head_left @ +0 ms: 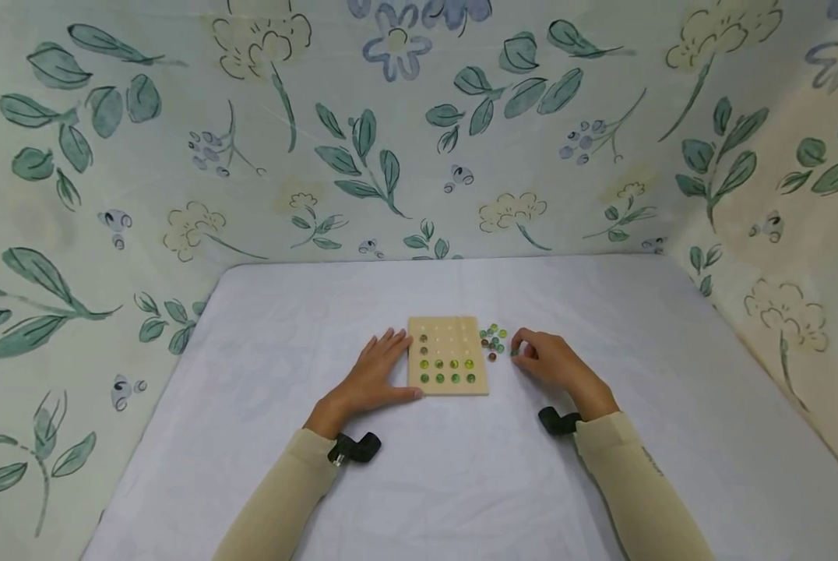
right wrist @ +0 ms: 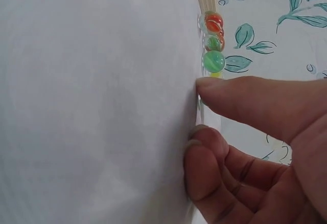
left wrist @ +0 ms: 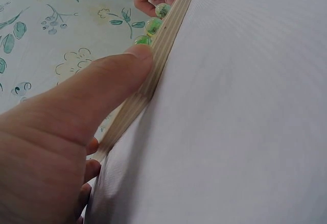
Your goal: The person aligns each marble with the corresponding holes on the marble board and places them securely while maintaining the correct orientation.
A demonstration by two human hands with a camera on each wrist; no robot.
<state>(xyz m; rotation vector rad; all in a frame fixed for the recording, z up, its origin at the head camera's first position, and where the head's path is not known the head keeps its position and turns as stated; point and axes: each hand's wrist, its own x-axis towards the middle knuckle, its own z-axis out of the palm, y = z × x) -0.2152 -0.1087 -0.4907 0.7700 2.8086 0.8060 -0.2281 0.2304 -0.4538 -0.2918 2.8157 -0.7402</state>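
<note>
Two hands, left hand (head_left: 377,374) flat against square wooden board (head_left: 449,336), right hand (head_left: 548,360) pinching round glass marble (head_left: 515,352).

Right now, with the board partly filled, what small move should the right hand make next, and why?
Probably carry the marble it seems to pinch over to an empty hole. The right hand sits curled beside the loose marbles, the wooden board has its near rows filled and far holes bare, and the left hand presses the board's left edge, steadying it.
</note>
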